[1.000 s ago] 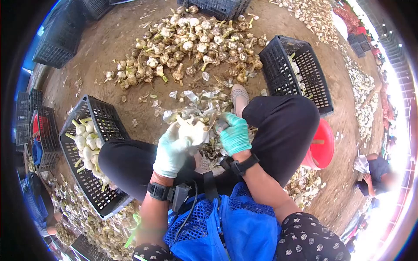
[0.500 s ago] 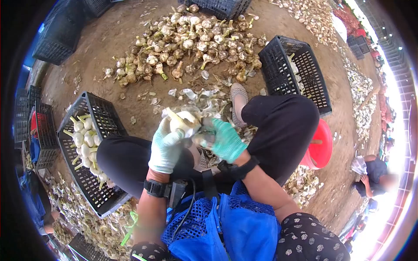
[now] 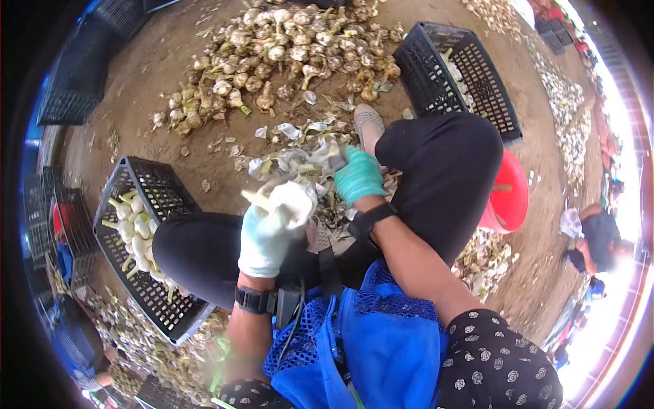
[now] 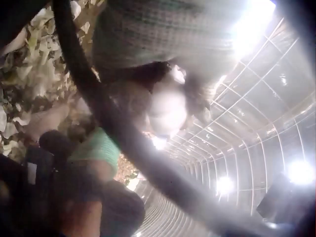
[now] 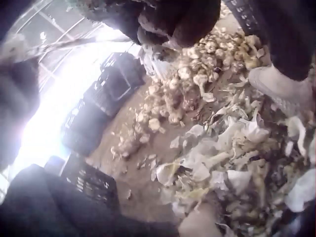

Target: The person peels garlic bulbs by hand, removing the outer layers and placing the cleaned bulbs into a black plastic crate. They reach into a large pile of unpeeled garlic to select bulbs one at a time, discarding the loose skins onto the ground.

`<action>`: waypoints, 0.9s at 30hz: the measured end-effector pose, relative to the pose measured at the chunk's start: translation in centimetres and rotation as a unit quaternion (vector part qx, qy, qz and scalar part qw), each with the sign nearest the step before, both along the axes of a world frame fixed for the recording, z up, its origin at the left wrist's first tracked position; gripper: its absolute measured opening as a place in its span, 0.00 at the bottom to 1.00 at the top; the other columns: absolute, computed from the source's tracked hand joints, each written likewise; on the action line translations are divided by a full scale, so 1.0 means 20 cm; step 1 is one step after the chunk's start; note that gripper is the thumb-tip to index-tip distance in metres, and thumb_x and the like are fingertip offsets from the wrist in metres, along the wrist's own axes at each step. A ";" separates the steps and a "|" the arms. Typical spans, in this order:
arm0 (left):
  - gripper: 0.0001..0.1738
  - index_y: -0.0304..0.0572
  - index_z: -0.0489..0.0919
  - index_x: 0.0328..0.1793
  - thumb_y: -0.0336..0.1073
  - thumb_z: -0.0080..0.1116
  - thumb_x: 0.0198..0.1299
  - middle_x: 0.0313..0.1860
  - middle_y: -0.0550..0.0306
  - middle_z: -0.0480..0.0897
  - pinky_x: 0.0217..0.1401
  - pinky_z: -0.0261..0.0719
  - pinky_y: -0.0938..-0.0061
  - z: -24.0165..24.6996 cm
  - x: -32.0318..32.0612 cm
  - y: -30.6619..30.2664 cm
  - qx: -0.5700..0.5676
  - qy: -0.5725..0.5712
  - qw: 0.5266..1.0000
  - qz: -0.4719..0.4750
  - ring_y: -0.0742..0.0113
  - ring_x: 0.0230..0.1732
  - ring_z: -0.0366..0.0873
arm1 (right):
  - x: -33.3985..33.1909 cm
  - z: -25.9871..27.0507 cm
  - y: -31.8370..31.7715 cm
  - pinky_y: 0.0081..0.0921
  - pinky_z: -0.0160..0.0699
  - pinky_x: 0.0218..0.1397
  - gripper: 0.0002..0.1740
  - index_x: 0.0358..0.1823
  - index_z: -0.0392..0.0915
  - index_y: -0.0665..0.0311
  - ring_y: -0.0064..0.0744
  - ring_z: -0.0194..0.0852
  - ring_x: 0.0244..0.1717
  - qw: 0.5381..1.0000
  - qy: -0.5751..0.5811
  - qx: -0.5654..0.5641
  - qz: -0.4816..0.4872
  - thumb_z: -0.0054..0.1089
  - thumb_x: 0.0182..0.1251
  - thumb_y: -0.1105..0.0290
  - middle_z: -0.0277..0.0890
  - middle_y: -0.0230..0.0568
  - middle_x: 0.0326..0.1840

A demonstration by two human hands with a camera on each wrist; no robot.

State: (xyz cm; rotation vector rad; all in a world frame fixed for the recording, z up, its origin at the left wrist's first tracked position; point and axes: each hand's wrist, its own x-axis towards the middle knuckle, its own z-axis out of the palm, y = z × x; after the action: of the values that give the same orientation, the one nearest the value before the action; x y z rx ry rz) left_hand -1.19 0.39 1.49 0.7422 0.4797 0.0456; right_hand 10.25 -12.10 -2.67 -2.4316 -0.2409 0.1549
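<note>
In the head view, the gloved left hand [image 3: 263, 238] grips a white garlic bulb [image 3: 294, 204], its stalk sticking out to the left. The left wrist view shows the bulb [image 4: 168, 111] below the blurred glove [image 4: 158, 34]. The right hand [image 3: 360, 178], in a green glove, is apart from the bulb, to its upper right. Its fingers are curled in the right wrist view, with pale garlic skin [image 5: 157, 61] pinched at them. Below lie loose skins [image 3: 300, 160] on the ground.
A heap of unpeeled garlic [image 3: 279, 51] lies ahead. Black crates with white bulbs stand at left [image 3: 153, 273] and upper right [image 3: 470, 75]. A red bucket [image 3: 511, 194] stands beside the right knee. Another person [image 3: 599, 235] is at far right.
The right hand has moved off the bulb, up and to the right. The left hand keeps hold of the bulb, which has turned. The head view has shifted, so the heap appears higher.
</note>
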 end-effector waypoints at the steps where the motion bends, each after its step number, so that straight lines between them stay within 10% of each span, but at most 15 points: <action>1: 0.43 0.36 0.58 0.55 0.41 0.67 0.32 0.38 0.50 0.73 0.19 0.71 0.79 0.02 -0.01 0.01 -0.044 -0.025 0.998 -0.030 0.64 0.27 0.74 | 0.04 0.02 -0.04 0.37 0.66 0.27 0.07 0.26 0.70 0.68 0.49 0.70 0.27 0.995 0.096 0.027 -0.007 0.50 0.48 0.71 0.69 0.55 0.22; 6: 0.40 0.32 0.60 0.54 0.40 0.66 0.35 0.38 0.52 0.74 0.33 0.72 0.78 0.03 0.03 0.12 0.043 -0.042 0.994 -0.090 0.65 0.35 0.74 | 0.01 0.03 0.00 0.25 0.70 0.28 0.18 0.46 0.64 0.68 0.30 0.73 0.33 0.982 0.118 0.063 0.132 0.52 0.53 0.71 0.72 0.45 0.39; 7: 0.39 0.32 0.60 0.54 0.39 0.66 0.35 0.39 0.53 0.74 0.34 0.72 0.77 0.03 0.03 0.13 0.042 -0.038 0.992 -0.115 0.66 0.35 0.73 | -0.01 0.01 -0.02 0.24 0.72 0.30 0.20 0.47 0.64 0.68 0.29 0.73 0.34 0.900 0.300 0.314 0.022 0.53 0.53 0.70 0.71 0.42 0.41; 8: 0.39 0.32 0.60 0.54 0.39 0.66 0.35 0.39 0.53 0.74 0.34 0.72 0.77 0.03 0.02 0.12 0.043 -0.035 0.992 -0.115 0.66 0.35 0.73 | -0.03 0.06 -0.01 0.22 0.73 0.32 0.22 0.49 0.63 0.68 0.27 0.72 0.35 0.715 0.448 0.528 -0.093 0.54 0.53 0.69 0.70 0.39 0.43; 9: 0.37 0.33 0.61 0.54 0.38 0.64 0.37 0.39 0.53 0.74 0.36 0.71 0.77 0.03 0.02 0.12 0.030 -0.039 0.996 -0.080 0.66 0.35 0.73 | -0.03 0.06 -0.01 0.21 0.74 0.35 0.23 0.49 0.62 0.68 0.32 0.73 0.34 0.803 0.349 0.451 0.174 0.54 0.53 0.69 0.70 0.39 0.43; 10: 0.35 0.34 0.61 0.54 0.38 0.63 0.38 0.40 0.53 0.74 0.39 0.71 0.77 0.03 0.03 0.10 0.017 -0.045 0.998 -0.047 0.66 0.35 0.73 | -0.08 0.08 0.03 0.24 0.73 0.32 0.22 0.44 0.66 0.69 0.36 0.73 0.29 0.744 0.351 0.552 0.139 0.59 0.48 0.67 0.73 0.44 0.37; 12: 0.27 0.38 0.63 0.50 0.41 0.58 0.46 0.40 0.56 0.73 0.27 0.72 0.80 -0.05 0.05 0.07 0.040 -0.049 0.998 -0.013 0.68 0.33 0.73 | -0.13 0.22 0.01 0.29 0.71 0.30 0.20 0.36 0.70 0.70 0.42 0.72 0.26 0.949 0.128 0.166 0.234 0.61 0.44 0.65 0.72 0.50 0.29; 15: 0.18 0.39 0.67 0.46 0.46 0.43 0.58 0.31 0.58 0.74 0.32 0.72 0.76 -0.20 0.06 0.09 0.301 0.012 0.953 0.006 0.68 0.30 0.72 | -0.23 0.26 0.07 0.36 0.69 0.32 0.16 0.29 0.71 0.71 0.51 0.70 0.29 0.960 0.060 0.169 0.216 0.59 0.41 0.66 0.70 0.54 0.26; 18: 0.19 0.40 0.71 0.39 0.49 0.45 0.56 0.31 0.56 0.76 0.32 0.74 0.69 -0.10 0.12 0.03 -0.096 0.126 0.973 0.170 0.65 0.31 0.74 | -0.22 0.21 0.07 0.36 0.69 0.33 0.10 0.28 0.70 0.68 0.50 0.70 0.29 0.976 0.040 0.110 0.181 0.54 0.45 0.70 0.71 0.53 0.26; 20: 0.18 0.46 0.73 0.35 0.52 0.47 0.54 0.28 0.57 0.77 0.29 0.76 0.68 -0.02 0.09 0.08 -0.086 0.109 0.982 0.126 0.64 0.28 0.75 | -0.15 0.02 0.03 0.30 0.65 0.25 0.05 0.24 0.69 0.69 0.37 0.68 0.20 0.968 -0.001 0.237 0.082 0.51 0.46 0.74 0.70 0.46 0.20; 23: 0.17 0.45 0.72 0.37 0.50 0.46 0.55 0.31 0.55 0.77 0.35 0.77 0.67 -0.02 0.06 0.17 -0.038 0.072 0.988 0.128 0.61 0.31 0.75 | -0.04 -0.02 -0.09 0.18 0.64 0.25 0.16 0.41 0.71 0.68 0.23 0.66 0.23 0.982 0.138 0.113 0.054 0.47 0.48 0.80 0.74 0.42 0.27; 26: 0.17 0.40 0.70 0.41 0.47 0.43 0.57 0.37 0.50 0.75 0.44 0.74 0.65 -0.08 0.04 0.17 -0.040 0.038 0.987 0.148 0.57 0.39 0.74 | -0.09 -0.07 -0.02 0.19 0.66 0.25 0.17 0.43 0.71 0.69 0.25 0.67 0.22 0.979 -0.023 0.149 0.139 0.47 0.47 0.81 0.75 0.42 0.28; 27: 0.20 0.35 0.67 0.47 0.45 0.39 0.59 0.43 0.45 0.72 0.50 0.70 0.64 -0.07 0.04 0.18 -0.121 0.021 0.984 0.130 0.53 0.46 0.70 | -0.10 -0.01 0.00 0.31 0.69 0.32 0.12 0.34 0.74 0.69 0.47 0.71 0.28 0.971 0.008 0.202 0.124 0.53 0.44 0.75 0.72 0.53 0.29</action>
State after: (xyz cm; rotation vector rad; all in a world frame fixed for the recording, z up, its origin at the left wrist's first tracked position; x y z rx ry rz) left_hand -0.41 3.89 0.19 0.4402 0.6090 0.2126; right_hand 8.21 -12.06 -2.87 -1.9887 -0.5180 0.2146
